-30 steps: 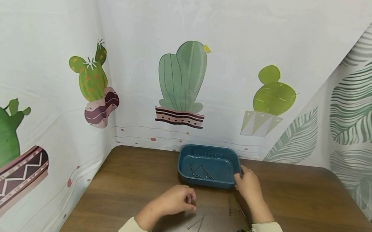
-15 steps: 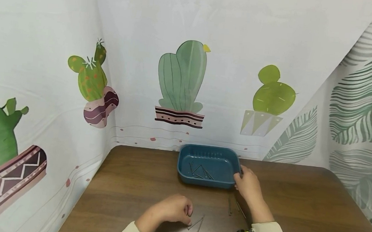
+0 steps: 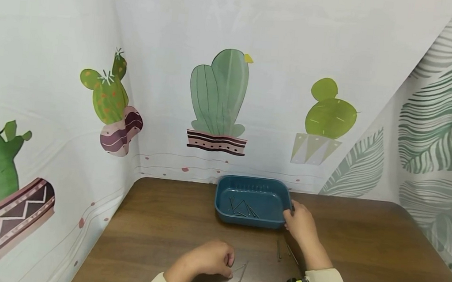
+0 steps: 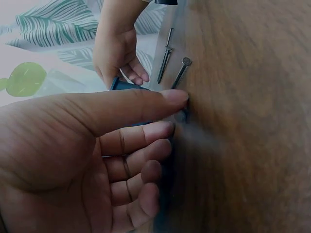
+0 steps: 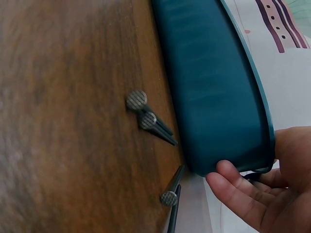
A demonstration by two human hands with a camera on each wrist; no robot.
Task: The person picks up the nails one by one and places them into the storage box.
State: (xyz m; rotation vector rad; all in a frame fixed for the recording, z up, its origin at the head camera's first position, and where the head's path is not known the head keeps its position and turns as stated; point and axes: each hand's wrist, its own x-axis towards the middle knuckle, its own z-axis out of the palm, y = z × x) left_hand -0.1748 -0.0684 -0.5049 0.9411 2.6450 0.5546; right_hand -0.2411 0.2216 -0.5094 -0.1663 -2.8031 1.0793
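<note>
My left hand (image 3: 210,261) is low over the table, thumb and forefinger pinching the end of a nail (image 4: 181,116); the rest of this nail is blurred in the left wrist view. A second loose nail (image 3: 243,273) lies just to its right. My right hand (image 3: 302,224) grips the right end of a blue-green tray (image 3: 251,222), with fingertips on its outer wall (image 5: 218,97) in the right wrist view. Several nails (image 3: 243,208) lie inside the tray, toward its left side.
More nails (image 3: 279,250) lie on the brown wooden table (image 3: 156,215) between the tray and my right forearm; their round heads (image 5: 136,100) show in the right wrist view. A white cloth with cactus prints (image 3: 219,96) hangs behind the table.
My left hand has come down and slightly toward me to the loose nails, its fingertips now at one nail's end. The right hand and the tray have stayed in place.
</note>
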